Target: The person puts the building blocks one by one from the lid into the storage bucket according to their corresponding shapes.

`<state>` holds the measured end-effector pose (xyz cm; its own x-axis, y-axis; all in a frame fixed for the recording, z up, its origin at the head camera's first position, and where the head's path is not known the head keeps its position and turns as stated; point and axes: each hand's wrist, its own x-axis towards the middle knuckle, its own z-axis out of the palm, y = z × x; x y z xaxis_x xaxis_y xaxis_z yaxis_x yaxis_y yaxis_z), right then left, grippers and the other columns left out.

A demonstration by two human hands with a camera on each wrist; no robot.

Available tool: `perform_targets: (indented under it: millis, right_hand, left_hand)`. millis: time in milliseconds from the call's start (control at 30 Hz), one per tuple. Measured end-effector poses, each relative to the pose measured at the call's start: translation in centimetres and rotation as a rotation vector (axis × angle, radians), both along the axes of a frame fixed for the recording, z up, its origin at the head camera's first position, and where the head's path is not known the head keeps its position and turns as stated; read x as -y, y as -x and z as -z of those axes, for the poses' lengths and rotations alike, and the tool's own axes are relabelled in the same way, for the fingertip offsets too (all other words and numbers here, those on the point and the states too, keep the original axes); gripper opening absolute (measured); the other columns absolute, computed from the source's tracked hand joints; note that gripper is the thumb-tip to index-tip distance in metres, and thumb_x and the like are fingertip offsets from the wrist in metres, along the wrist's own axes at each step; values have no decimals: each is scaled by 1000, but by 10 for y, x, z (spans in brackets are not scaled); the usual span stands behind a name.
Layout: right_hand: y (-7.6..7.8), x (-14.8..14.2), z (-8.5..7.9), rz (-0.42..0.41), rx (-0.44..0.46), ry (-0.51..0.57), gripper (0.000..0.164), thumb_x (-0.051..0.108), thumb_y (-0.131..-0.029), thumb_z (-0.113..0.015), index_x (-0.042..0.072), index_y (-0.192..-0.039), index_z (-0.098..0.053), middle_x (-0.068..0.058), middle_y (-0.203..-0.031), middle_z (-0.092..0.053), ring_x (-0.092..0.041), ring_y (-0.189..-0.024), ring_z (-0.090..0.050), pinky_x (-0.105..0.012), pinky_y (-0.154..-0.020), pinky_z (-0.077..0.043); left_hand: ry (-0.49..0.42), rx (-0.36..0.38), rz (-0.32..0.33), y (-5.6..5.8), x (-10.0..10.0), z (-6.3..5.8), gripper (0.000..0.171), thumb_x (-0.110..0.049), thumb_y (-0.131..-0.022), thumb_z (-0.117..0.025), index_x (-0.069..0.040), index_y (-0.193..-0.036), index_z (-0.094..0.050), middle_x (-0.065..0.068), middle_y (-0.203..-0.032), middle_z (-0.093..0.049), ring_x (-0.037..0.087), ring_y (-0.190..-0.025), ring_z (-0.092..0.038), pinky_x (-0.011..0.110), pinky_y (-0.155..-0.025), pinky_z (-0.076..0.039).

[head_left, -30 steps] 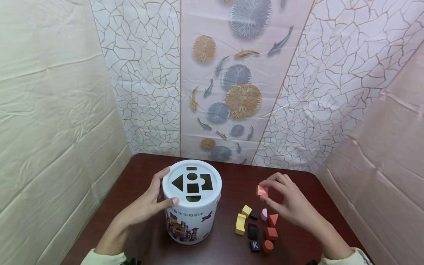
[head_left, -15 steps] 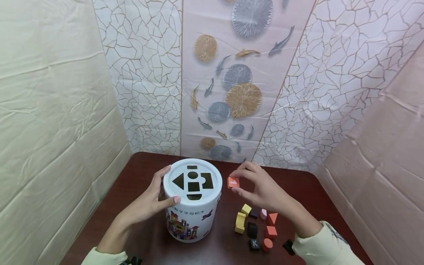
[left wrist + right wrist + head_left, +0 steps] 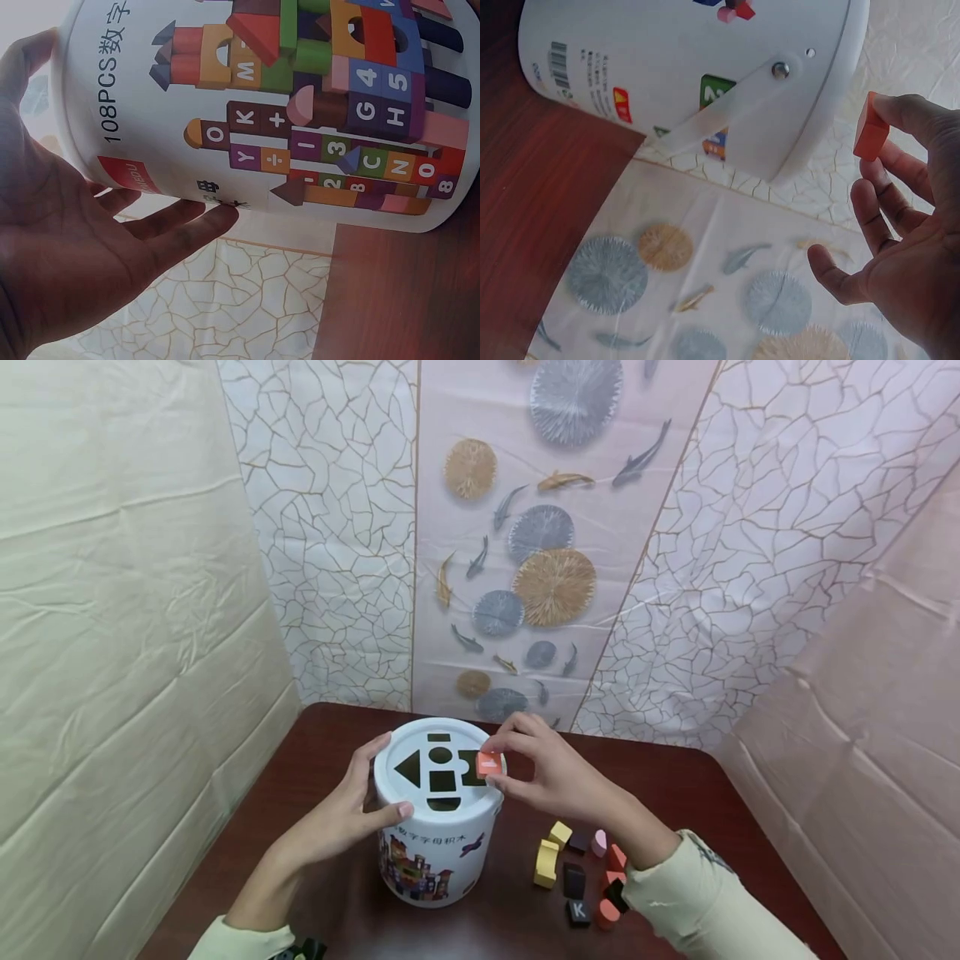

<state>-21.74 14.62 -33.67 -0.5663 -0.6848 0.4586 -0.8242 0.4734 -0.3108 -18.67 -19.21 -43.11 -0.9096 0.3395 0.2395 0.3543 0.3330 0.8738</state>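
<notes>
A white block bucket (image 3: 480, 852) stands upright on the table, its lid (image 3: 471, 797) cut with several shaped holes. My left hand (image 3: 341, 810) holds its left side, thumb over the front rim and fingers spread along the wall; the left wrist view shows these fingers (image 3: 187, 236) against the printed side. Between thumb and forefinger, my right hand (image 3: 558, 777) pinches a small orange-red block (image 3: 489, 763) with a white mark. It hangs over the lid's right edge, beside the notched hole. In the right wrist view the block (image 3: 871, 139) is apart from the lid, the other fingers loosely bent.
Right of the bucket lie loose blocks: a yellow arch (image 3: 546, 864), a yellow cube (image 3: 559, 835), a black block marked K (image 3: 578, 912), a red cylinder (image 3: 607, 913), a pink piece (image 3: 598, 842) and others. My right sleeve (image 3: 682, 893) partly covers some. Patterned cloth walls surround the dark red table (image 3: 330, 735).
My right hand has carried the orange-red block leftward from above the loose blocks to the lid's right edge. My left hand stays on the bucket.
</notes>
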Motion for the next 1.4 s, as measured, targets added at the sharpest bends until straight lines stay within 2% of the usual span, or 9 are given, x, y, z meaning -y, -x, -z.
perform_targets:
  millis: [233,533,867,1000,1167,1300,1400]
  right_hand:
    - [7,19,-2,-20,23,-27,28,20,-95,-89,18,-121,-79,3,-117,-65,-15,-114,-55,-39,-94,-52]
    - [15,35,0,-53,55,-38,27,20,-95,-89,17,-121,-80,3,-119,-66,-19,-121,-58,-45,-103,-55]
    - [18,48,8,-57,59,-78,27,24,-98,-86,17,-123,-80,3,-115,-65,-14,-108,-54,-37,-94,-51]
    - [17,51,9,-45,74,-94,28,25,-98,-86,18,-124,-80,3,-116,-64,-14,-109,-53,-37,-94,-50]
    - [17,53,10,-50,72,-98,27,25,-98,-87,18,-124,-80,2,-116,-64,-15,-111,-55,-38,-96,-51]
    - [17,55,11,-51,79,-103,27,25,-98,-86,17,-124,-79,2,-117,-64,-15,-112,-56,-38,-97,-52]
    - [16,55,10,-48,84,-107,28,25,-99,-86,18,-124,-79,2,-118,-63,-15,-112,-55,-39,-97,-52]
  left_hand:
    - [13,-11,7,2,0,0,111,-38,-97,-84,-18,-175,-8,21,-178,-18,44,-157,-38,68,-124,-40]
    - [9,29,17,6,-2,-3,112,-43,-97,-84,-22,-175,-6,18,-178,-18,43,-157,-39,71,-124,-40]
    - [24,37,12,2,-1,-2,112,-42,-98,-82,-21,-175,-4,19,-179,-15,43,-157,-38,70,-123,-42]
    - [22,33,12,1,0,-2,112,-41,-98,-83,-20,-175,-4,19,-178,-15,43,-156,-39,67,-122,-44]
    - [21,51,10,0,0,-2,112,-44,-98,-82,-21,-175,-3,19,-178,-16,44,-156,-39,69,-122,-44]
    - [79,40,-21,0,1,-4,112,-49,-98,-82,-22,-176,-6,18,-178,-20,44,-159,-35,75,-124,-39]
    - [183,9,-62,-1,4,-8,113,-56,-96,-81,-21,-176,-10,19,-177,-25,44,-161,-33,78,-123,-37]
